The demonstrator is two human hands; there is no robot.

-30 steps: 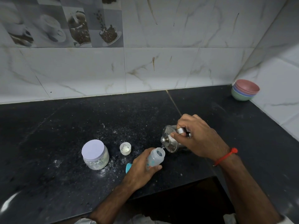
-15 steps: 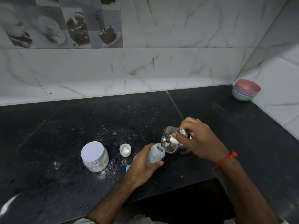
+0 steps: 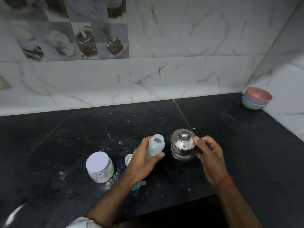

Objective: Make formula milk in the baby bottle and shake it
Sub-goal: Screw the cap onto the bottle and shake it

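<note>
My left hand [image 3: 141, 162] grips the open baby bottle [image 3: 155, 146], which is translucent with teal marks and stands nearly upright above the black counter [image 3: 65, 145]. Just to its right a small steel kettle [image 3: 182, 145] with a knobbed lid stands upright on the counter. My right hand [image 3: 209, 155] holds the kettle's handle at its right side. A formula jar [image 3: 99, 167] with a pale lilac lid stands to the left. A small white cap [image 3: 128, 159] with powder in it peeks out beside my left hand. The teal teat [image 3: 138, 185] lies under my left wrist.
White powder is scattered over the counter around the jar. A stack of pastel bowls [image 3: 256, 100] sits in the far right corner against the tiled wall. The counter's front edge runs just below my forearms.
The kettle was tilted with its spout at the bottle's mouth; now it stands upright on the counter. My left hand has raised the bottle upright and drawn it slightly away.
</note>
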